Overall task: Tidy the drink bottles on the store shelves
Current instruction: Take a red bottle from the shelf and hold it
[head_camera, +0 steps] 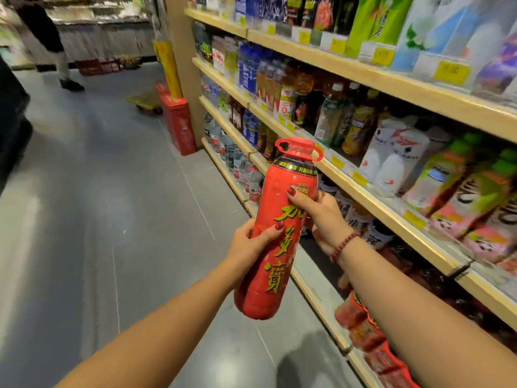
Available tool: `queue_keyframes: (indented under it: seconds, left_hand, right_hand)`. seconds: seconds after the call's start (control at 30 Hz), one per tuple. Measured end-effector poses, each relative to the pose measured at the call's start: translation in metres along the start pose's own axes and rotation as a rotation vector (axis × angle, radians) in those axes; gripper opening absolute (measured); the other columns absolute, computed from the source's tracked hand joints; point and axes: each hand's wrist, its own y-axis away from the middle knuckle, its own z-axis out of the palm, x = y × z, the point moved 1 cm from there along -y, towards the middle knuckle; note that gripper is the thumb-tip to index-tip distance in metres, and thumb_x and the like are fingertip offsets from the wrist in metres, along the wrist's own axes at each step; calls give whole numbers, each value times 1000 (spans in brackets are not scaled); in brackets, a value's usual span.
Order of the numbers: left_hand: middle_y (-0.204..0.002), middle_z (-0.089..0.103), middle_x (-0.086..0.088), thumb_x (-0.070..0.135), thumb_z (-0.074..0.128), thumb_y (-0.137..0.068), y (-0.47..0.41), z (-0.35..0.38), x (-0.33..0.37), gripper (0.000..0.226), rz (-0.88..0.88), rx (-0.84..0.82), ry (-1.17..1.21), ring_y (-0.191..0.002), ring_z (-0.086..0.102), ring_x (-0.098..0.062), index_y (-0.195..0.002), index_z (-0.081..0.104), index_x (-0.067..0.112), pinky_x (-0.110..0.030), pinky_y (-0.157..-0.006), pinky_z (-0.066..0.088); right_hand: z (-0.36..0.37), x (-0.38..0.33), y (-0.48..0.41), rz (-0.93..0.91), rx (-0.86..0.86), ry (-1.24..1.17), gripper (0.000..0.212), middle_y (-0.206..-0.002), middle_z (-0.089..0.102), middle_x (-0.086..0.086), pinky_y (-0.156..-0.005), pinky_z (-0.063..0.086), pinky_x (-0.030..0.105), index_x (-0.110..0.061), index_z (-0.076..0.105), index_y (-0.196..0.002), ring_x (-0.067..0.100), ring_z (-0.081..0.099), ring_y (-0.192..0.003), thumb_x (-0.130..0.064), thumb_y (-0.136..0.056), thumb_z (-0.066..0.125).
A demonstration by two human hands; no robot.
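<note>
Head view caught one big red bottle [275, 247], dark drink showing under its red cap [299, 148], held tilted over the aisle beside the packed shelves [349, 70], left hand [249, 242] wrapped round its middle, right hand [321, 217] clasping its upper part, both thumbs across the label.

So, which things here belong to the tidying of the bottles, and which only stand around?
For the job: big red bottle, held by left hand and right hand; shelves; shelved drink bottles.
Only around: red box on the floor; yellow trolley; person far down the aisle.
</note>
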Motion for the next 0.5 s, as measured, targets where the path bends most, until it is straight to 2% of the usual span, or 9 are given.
queue_keyframes:
  seconds: [0.17, 0.3, 0.5]
  left_hand:
    - [-93, 76, -8, 51, 80, -53, -59, -17, 10, 57, -41, -135, -16, -82, 73, -28, -100, 69, 21, -36, -68, 58]
    - [-93, 76, -8, 49, 79, -55, -105, -8, 10, 55, -80, -236, -14, -81, 73, -26, -102, 68, 21, -32, -65, 57]
    - [-97, 75, -10, 49, 79, -58, -174, 24, 9, 53, -123, -359, -50, -86, 72, -31, -103, 69, 24, -39, -72, 58]
  right_hand:
    - [4, 3, -43, -2, 117, -35, 48, -91, 76, -1, -62, 56, 23, -15, 65, -100, 14, 72, -84, -31, -56, 78]
    - [-11, 4, -77, -8, 197, -25, 38, -86, 76, -1, -60, 55, 21, -14, 66, -94, 13, 73, -79, -28, -60, 76]
    - [-56, 3, -127, -22, 311, -38, 25, -82, 75, -2, -53, 52, 16, -15, 66, -93, 8, 71, -70, -21, -71, 74]
